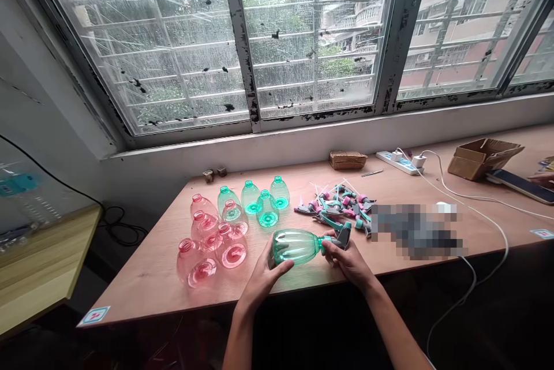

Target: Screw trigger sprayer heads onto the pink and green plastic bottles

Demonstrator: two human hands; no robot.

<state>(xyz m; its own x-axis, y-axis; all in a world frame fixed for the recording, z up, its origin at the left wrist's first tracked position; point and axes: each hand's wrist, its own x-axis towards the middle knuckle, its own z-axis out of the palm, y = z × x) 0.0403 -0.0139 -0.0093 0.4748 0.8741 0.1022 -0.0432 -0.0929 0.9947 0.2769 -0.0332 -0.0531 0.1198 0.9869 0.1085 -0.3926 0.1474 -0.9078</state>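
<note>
A clear green spray bottle (296,246) lies sideways between my hands above the table's front edge. Its base end rests in my left hand (265,272), with the thumb along the lower side. At the neck, my right hand (346,257) has its fingers around the collar of the grey and teal spray head (341,237), which sits on the bottle's mouth. How tightly the head is fastened I cannot tell. To the left stand several open pink bottles (234,246) and several open green bottles (268,211). Beyond my right hand lies a heap of loose spray heads (340,202).
The wooden table (147,277) runs along under the window. At the back are a brown packet (347,160) and a white power strip (400,162) with trailing cables. An open cardboard box (480,159), a phone (523,185) and another person's hand (543,179) are at the right.
</note>
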